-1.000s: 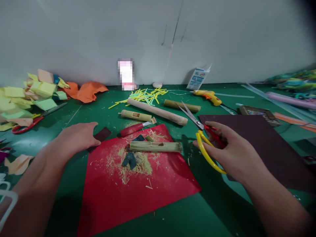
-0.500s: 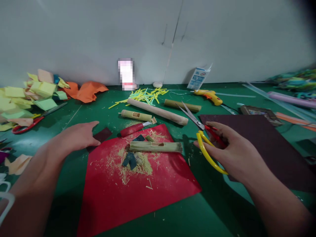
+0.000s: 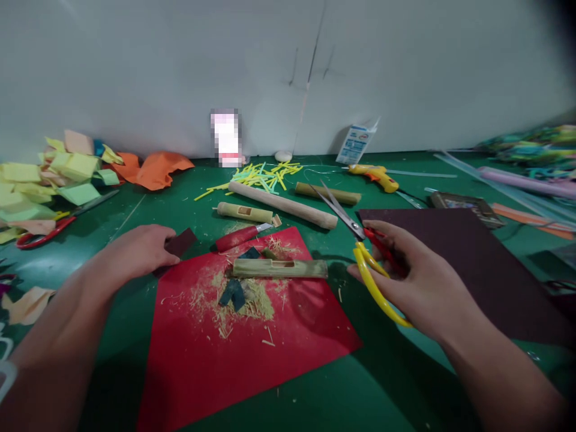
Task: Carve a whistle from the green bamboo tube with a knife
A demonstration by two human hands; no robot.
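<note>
My left hand (image 3: 139,255) pinches the edge of a small dark brown piece of sandpaper (image 3: 181,243) between thumb and fingers, at the upper left corner of a red sheet (image 3: 216,372). In my right hand (image 3: 418,276) is a pair of scissors (image 3: 373,282) with one yellow and one red handle, blades parted and pointing away to the left. A bamboo tube (image 3: 281,269) with a cut notch lies on the red sheet among shavings and dark scraps (image 3: 233,294). Just behind it rests a red-handled knife (image 3: 238,238).
A large dark brown sheet (image 3: 472,270) lies under and beyond my right hand. Farther back are a notched bamboo piece (image 3: 245,212), a wooden rod (image 3: 283,205), another bamboo piece (image 3: 328,193), a yellow glue gun (image 3: 375,177) and red-handled scissors (image 3: 47,233). A wall (image 3: 180,72) bounds the table.
My left hand's thumb and fingers have closed on the small sandpaper piece, where they were spread apart before. My right hand still holds the scissors. The view has shifted slightly.
</note>
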